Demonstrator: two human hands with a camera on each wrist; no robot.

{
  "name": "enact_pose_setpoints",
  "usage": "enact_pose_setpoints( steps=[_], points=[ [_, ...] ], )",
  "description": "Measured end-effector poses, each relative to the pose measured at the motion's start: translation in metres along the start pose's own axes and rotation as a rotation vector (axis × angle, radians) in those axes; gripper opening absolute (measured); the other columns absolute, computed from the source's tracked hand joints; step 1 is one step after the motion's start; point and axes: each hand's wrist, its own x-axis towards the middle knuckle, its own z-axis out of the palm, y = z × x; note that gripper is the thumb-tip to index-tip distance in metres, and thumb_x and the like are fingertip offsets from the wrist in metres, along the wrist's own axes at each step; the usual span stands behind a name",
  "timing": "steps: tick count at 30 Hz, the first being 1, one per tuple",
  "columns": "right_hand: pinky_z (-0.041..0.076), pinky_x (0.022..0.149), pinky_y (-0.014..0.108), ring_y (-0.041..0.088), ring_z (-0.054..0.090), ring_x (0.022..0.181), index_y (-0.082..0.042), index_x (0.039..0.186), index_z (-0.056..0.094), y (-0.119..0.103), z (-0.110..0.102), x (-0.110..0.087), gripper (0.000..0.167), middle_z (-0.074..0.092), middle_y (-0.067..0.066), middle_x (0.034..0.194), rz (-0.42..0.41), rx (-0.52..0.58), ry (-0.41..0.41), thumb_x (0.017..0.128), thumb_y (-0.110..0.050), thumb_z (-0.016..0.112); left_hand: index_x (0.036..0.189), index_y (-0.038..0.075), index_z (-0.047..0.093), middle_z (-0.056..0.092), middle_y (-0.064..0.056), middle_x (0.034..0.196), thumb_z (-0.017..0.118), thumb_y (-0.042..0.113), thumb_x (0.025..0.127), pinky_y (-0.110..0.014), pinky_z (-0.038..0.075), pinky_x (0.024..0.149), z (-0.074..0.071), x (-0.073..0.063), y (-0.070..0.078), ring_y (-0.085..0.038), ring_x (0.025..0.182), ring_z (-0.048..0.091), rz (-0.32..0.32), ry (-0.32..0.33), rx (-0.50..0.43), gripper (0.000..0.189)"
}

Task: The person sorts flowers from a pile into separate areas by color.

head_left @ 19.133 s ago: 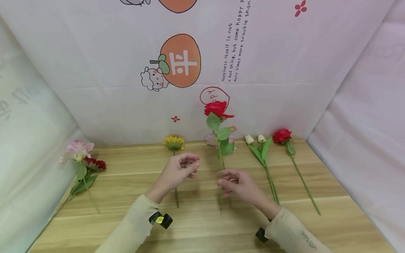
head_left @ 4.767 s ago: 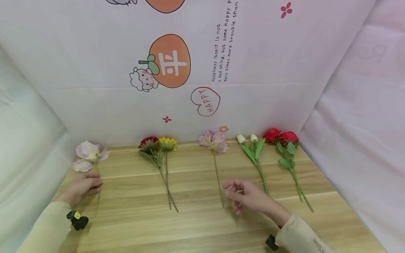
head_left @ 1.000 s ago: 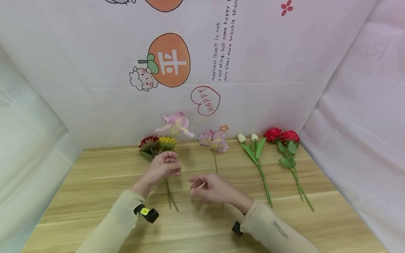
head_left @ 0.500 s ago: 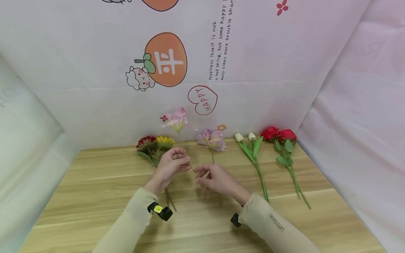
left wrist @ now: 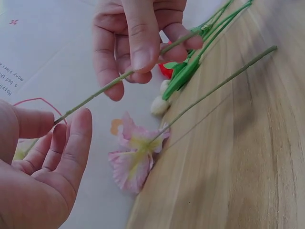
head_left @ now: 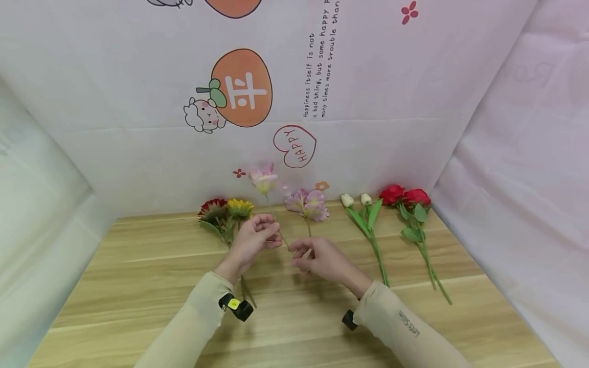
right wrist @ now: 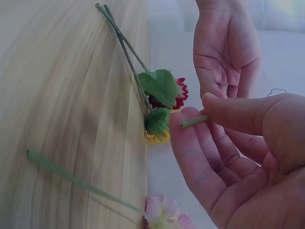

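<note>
A pale pink flower (head_left: 264,179) on a thin green stem is held up, tilted, off the table. My left hand (head_left: 255,237) pinches its stem between thumb and fingers. My right hand (head_left: 324,260) pinches the stem lower down; in the right wrist view the cut stem end (right wrist: 194,121) pokes out past the right thumb. In the left wrist view the stem (left wrist: 102,90) runs from one hand to the other. A second pink flower (head_left: 307,203) lies on the table just beyond my right hand, its stem (left wrist: 219,86) flat on the wood.
Left of the hands, a dark red flower (head_left: 213,209) and a yellow flower (head_left: 240,208) lie with stems crossed. White tulips (head_left: 365,199) and two red roses (head_left: 416,197) lie to the right on the wooden table (head_left: 138,286). A printed white cloth (head_left: 138,102) stands behind.
A red rose now lies beside the other, and the dark red flower beside the yellow one. The left hand brought the pink flower from the far left; the right hand has joined its stem.
</note>
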Motion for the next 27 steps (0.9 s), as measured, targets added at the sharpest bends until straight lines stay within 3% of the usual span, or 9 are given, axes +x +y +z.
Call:
enact_pose_setpoints(
  steps=[6,10,13,18,23,27],
  points=[
    [0.06,0.064,0.052,0.037,0.067,0.075,0.0,0.121,0.068,0.004,-0.003,-0.001,0.025,0.068,0.012,0.098,0.013,-0.008,-0.007,0.096,-0.003,0.07,0.127,-0.006,0.048,0.06,-0.012,0.103,0.06,0.004,0.102,-0.032,0.063,0.076,0.002,0.002,-0.003,-0.018,0.077,0.067,0.007,-0.006,-0.004,0.029],
    [0.06,0.058,0.037,0.025,0.066,0.067,-0.002,0.119,0.069,0.008,-0.004,-0.002,0.025,0.069,0.006,0.093,0.013,-0.058,-0.004,0.094,-0.003,0.071,0.128,-0.006,0.05,0.061,-0.013,0.105,0.06,0.002,0.101,-0.034,0.063,0.078,0.004,0.002,-0.007,-0.019,0.079,0.068,-0.001,-0.014,0.034,0.029],
    [0.057,0.054,0.028,0.023,0.065,0.065,-0.001,0.119,0.069,0.012,-0.006,-0.003,0.025,0.068,0.003,0.091,0.027,-0.076,-0.008,0.093,-0.002,0.072,0.134,-0.006,0.049,0.061,-0.017,0.112,0.058,0.003,0.102,-0.038,0.062,0.082,0.004,0.001,-0.011,-0.027,0.087,0.07,-0.026,-0.046,0.085,0.034],
    [0.056,0.055,0.028,0.024,0.065,0.068,0.005,0.121,0.067,0.021,-0.012,-0.008,0.028,0.068,0.005,0.091,0.033,-0.103,-0.028,0.093,0.0,0.071,0.145,-0.004,0.044,0.057,-0.029,0.129,0.055,0.005,0.104,-0.05,0.057,0.093,0.003,-0.002,-0.017,-0.043,0.106,0.066,-0.068,-0.105,0.149,0.043],
    [0.056,0.053,0.027,0.014,0.062,0.065,0.008,0.117,0.068,0.029,-0.017,-0.012,0.026,0.068,0.006,0.088,0.003,-0.158,-0.038,0.092,0.002,0.072,0.153,-0.002,0.036,0.052,-0.029,0.138,0.053,0.006,0.105,-0.053,0.053,0.098,0.004,-0.004,-0.023,-0.046,0.114,0.062,-0.076,-0.133,0.161,0.051],
    [0.055,0.053,0.027,0.014,0.061,0.063,0.009,0.114,0.068,0.036,-0.019,-0.015,0.024,0.067,0.004,0.086,-0.008,-0.181,-0.047,0.091,0.003,0.073,0.155,-0.004,0.028,0.048,-0.029,0.144,0.054,0.006,0.104,-0.051,0.052,0.1,0.007,-0.004,-0.029,-0.047,0.12,0.058,-0.062,-0.168,0.182,0.058]
  ],
)
